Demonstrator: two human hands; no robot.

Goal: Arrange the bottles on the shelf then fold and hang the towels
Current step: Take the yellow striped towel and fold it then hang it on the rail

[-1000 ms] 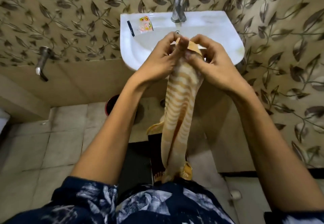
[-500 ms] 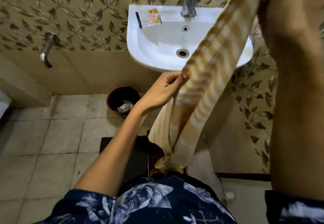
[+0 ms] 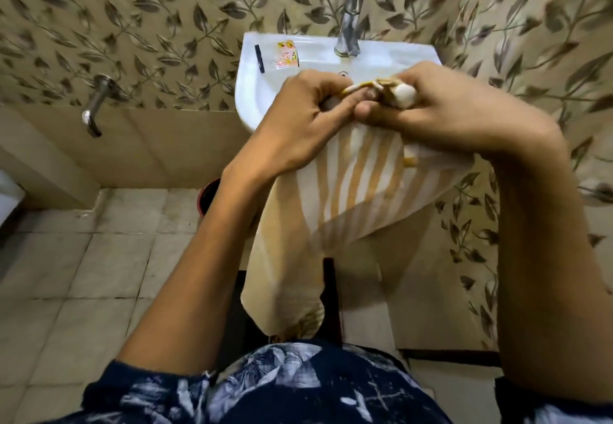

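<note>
Both the left hand point(image 3: 298, 118) and the right hand point(image 3: 441, 108) pinch the top edge of the striped orange-and-white towel point(image 3: 361, 188) together above the white washbasin point(image 3: 255, 92), apparently matching its corners for a fold while the rest hangs free.

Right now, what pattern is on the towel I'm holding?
Orange-tan and white stripes on the towel, clearest in the head view.
</note>
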